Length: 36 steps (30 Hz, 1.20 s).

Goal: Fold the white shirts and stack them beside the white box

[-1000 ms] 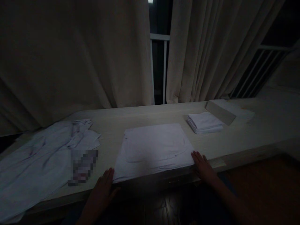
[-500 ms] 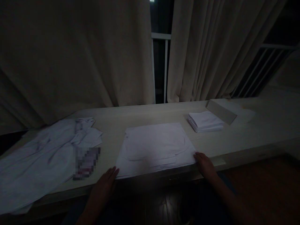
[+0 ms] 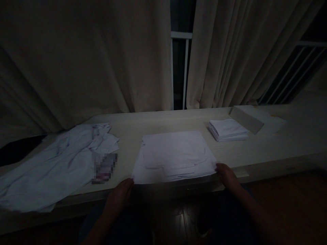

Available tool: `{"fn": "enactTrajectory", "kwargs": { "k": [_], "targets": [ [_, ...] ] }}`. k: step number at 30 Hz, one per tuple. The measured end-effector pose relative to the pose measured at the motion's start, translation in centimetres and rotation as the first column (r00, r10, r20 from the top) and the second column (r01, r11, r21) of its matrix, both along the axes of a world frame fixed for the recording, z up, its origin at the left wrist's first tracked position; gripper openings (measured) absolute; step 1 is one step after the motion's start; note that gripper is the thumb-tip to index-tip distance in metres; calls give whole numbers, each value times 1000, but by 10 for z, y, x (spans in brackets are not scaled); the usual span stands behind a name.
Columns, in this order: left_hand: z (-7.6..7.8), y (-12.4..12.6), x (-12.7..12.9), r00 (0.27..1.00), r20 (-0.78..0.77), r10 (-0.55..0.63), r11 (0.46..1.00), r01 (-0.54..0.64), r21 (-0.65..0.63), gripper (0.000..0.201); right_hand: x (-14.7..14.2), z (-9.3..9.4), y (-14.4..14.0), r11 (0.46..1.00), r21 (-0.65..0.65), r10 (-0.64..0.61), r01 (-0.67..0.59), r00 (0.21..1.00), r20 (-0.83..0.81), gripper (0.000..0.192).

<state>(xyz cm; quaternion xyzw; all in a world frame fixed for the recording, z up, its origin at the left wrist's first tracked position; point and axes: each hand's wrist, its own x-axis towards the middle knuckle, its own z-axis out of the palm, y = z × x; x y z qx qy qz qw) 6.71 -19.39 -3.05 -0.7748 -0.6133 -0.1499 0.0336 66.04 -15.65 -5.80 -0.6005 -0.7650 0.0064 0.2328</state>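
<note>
A folded white garment [image 3: 176, 149] lies spread as a wide rectangle on the white ledge, its near side at the ledge's front edge. My left hand [image 3: 122, 192] pinches its near left corner, fingers closed. At the near right corner, my right hand [image 3: 227, 176] has the cloth between thumb and fingers. Layered folds show along the near side of the garment. To the right sits a small stack of folded white cloth [image 3: 228, 130], apart from my hands. A loose heap of white clothing [image 3: 68, 166] covers the left end, partly hanging over the front.
A blurred-out item [image 3: 105, 167] lies beside the heap. An open white box or folder [image 3: 247, 119] stands at the back right of the ledge [image 3: 270, 146]. Beige curtains [image 3: 143, 58] hang behind, with a white window railing [image 3: 181, 35] between them. The room is dim.
My left fingers have gone from resting at the corner to pinching it, and my right fingers have closed on theirs. The camera view has shifted slightly, moving everything rightward and up.
</note>
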Motion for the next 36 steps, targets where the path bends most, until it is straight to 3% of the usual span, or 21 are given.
{"fn": "enactTrajectory", "kwargs": {
  "k": [8, 13, 17, 22, 29, 36],
  "targets": [
    [-5, -17, -6, 999, 14, -50, 998, 50, 35, 40, -3, 11, -16, 997, -14, 75, -75, 996, 44, 34],
    [-7, -11, -24, 981, -89, -171, 984, 175, 37, 52, 10, 20, -10, 992, -40, 127, -123, 983, 130, 69],
    [8, 5, -25, 957, -157, -242, 970, 240, -33, 76, 18, 30, 3, 981, -74, 189, -179, 968, 165, 86],
    [27, 29, -25, 941, -186, -282, 957, 263, -122, 77, 34, 36, 17, 976, -74, 216, -206, 962, 167, 85],
    [39, 55, -34, 858, -257, -445, 893, 406, -193, 89, 40, 43, 35, 950, -65, 310, -304, 912, 267, 93],
    [35, 85, -30, 788, -211, -579, 809, 522, -271, 68, 31, 43, 47, 858, -204, 508, -471, 835, 213, 76]
  ]
}}
